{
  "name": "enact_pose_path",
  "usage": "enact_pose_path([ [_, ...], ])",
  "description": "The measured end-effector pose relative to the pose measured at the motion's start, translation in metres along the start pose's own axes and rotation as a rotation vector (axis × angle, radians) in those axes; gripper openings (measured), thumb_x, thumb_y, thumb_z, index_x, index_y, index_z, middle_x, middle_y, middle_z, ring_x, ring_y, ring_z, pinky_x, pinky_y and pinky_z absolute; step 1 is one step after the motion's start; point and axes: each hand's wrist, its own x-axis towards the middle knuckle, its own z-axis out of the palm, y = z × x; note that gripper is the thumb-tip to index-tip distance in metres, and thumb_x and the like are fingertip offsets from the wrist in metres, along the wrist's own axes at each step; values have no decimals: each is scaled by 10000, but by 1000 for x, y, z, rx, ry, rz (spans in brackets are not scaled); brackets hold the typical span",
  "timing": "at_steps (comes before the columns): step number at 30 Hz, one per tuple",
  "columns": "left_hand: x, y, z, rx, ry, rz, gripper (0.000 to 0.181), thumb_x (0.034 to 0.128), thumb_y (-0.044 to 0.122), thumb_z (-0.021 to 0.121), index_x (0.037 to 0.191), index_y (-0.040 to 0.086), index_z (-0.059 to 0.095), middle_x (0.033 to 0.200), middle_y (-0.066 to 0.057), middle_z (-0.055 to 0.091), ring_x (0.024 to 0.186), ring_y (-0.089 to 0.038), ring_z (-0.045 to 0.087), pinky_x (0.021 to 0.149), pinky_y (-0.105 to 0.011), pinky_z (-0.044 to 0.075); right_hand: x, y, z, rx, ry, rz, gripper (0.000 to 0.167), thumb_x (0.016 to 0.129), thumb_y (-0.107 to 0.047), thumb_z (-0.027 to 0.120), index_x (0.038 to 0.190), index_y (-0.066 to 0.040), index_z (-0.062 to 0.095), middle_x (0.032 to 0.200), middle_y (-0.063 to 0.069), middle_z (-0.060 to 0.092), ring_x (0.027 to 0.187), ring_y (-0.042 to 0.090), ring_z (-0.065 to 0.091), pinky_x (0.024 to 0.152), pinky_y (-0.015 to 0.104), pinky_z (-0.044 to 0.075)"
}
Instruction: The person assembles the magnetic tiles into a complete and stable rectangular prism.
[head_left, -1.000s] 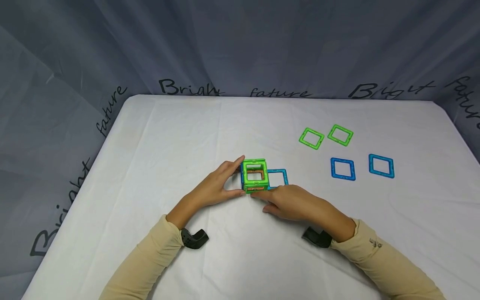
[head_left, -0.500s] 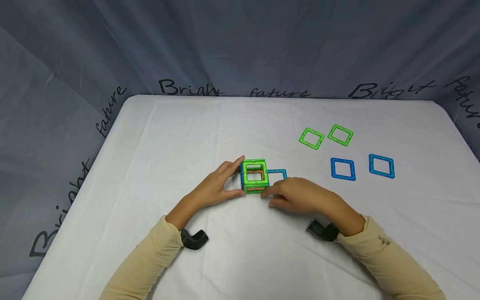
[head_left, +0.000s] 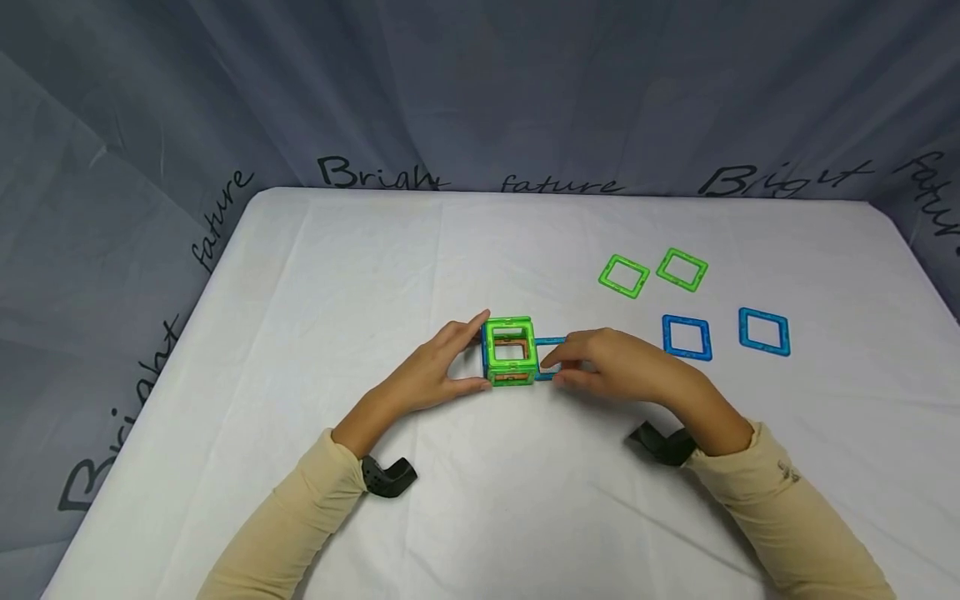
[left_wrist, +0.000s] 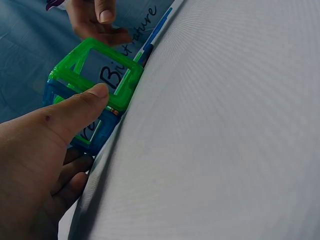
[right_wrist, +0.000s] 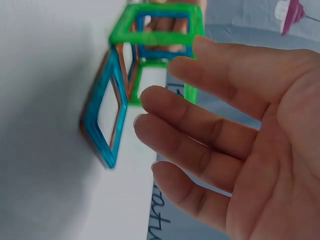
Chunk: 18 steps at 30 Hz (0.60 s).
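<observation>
The right hand (head_left: 611, 364) had shifted toward the blue square (head_left: 551, 341), loose and empty, while, inside the table (head_left: 337, 275)'s far edge, the left hand (head_left: 427, 371) pinched the cube (head_left: 510, 365), which I judged light, stiff, best side-gripped.

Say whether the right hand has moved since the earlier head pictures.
Yes: the right hand has shifted rightward and forward, judged against the green-topped cube.

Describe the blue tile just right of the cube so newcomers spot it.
On the white table, the left hand grips a green-topped cube. Just right of it, near the right hand, lies the blue tile. Two more blue tiles lie farther right, away from the cube.
</observation>
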Motion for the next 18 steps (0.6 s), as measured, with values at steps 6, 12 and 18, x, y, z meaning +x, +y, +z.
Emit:
enact_pose_path([
  [6, 0, 0, -1, -4, -2, 1, 890, 783, 337, 713, 1473, 198, 168, 1242, -83, 459, 1157, -175, 496, 981, -376, 404, 4, 15, -20, 48, 76, 94, 286, 872, -170, 616, 1144, -87, 639, 978, 33, 657, 838, 139, 572, 762, 395, 492],
  [12, -1, -2, 0, -6, -1, -14, 888, 782, 345, 711, 1473, 215, 168, 1244, -77, 458, 1158, -175, 493, 980, -382, 404, 20, 46, -44, 34, 161, 275, 414, 878, -190, 609, 1259, -47, 530, 1166, 178, 575, 1058, 313, 530, 879, 489, 430],
  [18, 0, 0, 1, -12, -9, -25, 884, 787, 371, 699, 1473, 240, 158, 1253, -60, 454, 1167, -173, 486, 982, -387, 402, 27, 66, -56, 42, 201, 365, 474, 865, -149, 616, 1301, -30, 472, 1233, 233, 512, 1108, 375, 482, 905, 534, 399],
])
